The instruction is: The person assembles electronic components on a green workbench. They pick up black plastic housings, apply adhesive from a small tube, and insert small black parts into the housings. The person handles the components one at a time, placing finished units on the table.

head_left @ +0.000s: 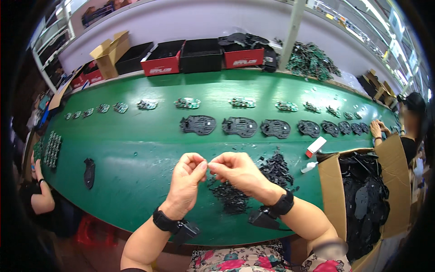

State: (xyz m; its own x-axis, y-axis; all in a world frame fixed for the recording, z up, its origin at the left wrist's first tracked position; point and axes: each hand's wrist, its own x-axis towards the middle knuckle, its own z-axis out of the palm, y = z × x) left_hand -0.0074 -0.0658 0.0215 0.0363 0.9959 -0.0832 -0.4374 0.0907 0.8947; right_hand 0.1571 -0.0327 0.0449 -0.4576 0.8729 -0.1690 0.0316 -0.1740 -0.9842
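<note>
My left hand point(185, 182) and my right hand point(240, 172) meet above the green table point(136, 190), thumb and forefinger of each pinched together. Whatever is between the fingertips is too small to make out. Beneath and beside my right hand lie a pile of small black plastic pieces point(232, 199) and a second such pile point(277, 170). Beyond the hands runs a row of black plastic shells point(240, 127). Farther back is a row of green circuit boards point(187, 103). A single black shell point(89, 173) rests off to the left.
An open carton point(333, 195) full of black shells stands at my right. Near it are a small white-and-red box point(316, 147) and a white bottle point(309, 167). Red and black bins point(163, 67) and a heap of boards point(312, 61) line the back. Other people work at both ends.
</note>
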